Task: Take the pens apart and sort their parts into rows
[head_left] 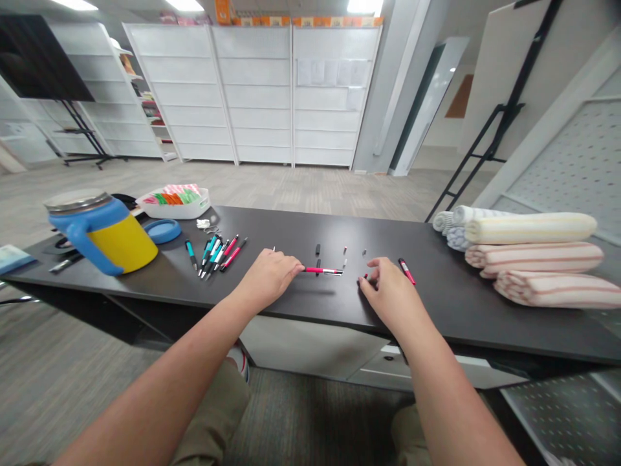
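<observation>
My left hand (272,275) rests on the dark table (291,298) with its fingers curled round the end of a pink pen (323,270), which points right. My right hand (388,288) lies a little to the right, fingers bent and pinching a small dark pen part (365,277) at the fingertips. Another pink pen (406,270) lies just past the right hand. Several small pen parts (317,249) are scattered on the table behind both hands.
A bunch of teal and pink pens (216,254) lies to the left, near a yellow and blue jug (104,236), a blue lid (162,230) and a white tray (174,202). Rolled towels (528,255) are stacked at the right. White shelves stand behind.
</observation>
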The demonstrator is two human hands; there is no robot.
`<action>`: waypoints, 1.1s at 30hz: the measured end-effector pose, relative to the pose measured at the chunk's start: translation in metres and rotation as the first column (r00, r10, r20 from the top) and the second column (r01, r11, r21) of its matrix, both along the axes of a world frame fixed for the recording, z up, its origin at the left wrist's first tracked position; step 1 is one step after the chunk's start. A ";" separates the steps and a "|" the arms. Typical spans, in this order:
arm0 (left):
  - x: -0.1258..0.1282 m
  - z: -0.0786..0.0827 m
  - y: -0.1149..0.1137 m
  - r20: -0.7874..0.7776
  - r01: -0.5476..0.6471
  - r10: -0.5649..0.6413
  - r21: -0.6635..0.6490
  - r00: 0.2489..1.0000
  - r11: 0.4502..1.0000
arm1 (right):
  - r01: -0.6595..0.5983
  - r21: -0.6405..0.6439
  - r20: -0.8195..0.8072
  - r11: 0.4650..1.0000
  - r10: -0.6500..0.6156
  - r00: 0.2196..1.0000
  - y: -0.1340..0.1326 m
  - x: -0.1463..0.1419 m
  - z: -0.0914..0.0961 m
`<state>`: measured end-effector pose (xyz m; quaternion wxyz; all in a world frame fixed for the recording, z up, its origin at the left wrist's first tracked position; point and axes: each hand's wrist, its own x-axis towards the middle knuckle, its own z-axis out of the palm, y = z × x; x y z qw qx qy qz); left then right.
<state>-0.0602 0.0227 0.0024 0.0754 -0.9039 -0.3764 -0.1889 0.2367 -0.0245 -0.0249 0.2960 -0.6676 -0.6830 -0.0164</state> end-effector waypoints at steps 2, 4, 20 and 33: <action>0.000 0.000 0.000 0.002 0.003 -0.003 0.004 1.000 1.000 | 0.009 0.032 0.037 0.999 -0.010 0.999 -0.011 -0.002 0.000; 0.000 0.000 0.001 0.004 0.007 -0.007 0.011 1.000 1.000 | -0.015 0.040 0.110 0.999 0.011 0.994 -0.022 -0.005 -0.001; -0.001 -0.001 0.002 0.027 0.017 -0.017 -0.009 0.999 1.000 | 0.029 -0.122 0.273 0.992 0.005 0.962 -0.019 -0.024 0.008; -0.002 0.000 0.000 0.029 0.022 -0.021 -0.010 0.999 1.000 | -0.130 -0.205 0.305 0.970 0.190 0.933 0.027 -0.005 0.005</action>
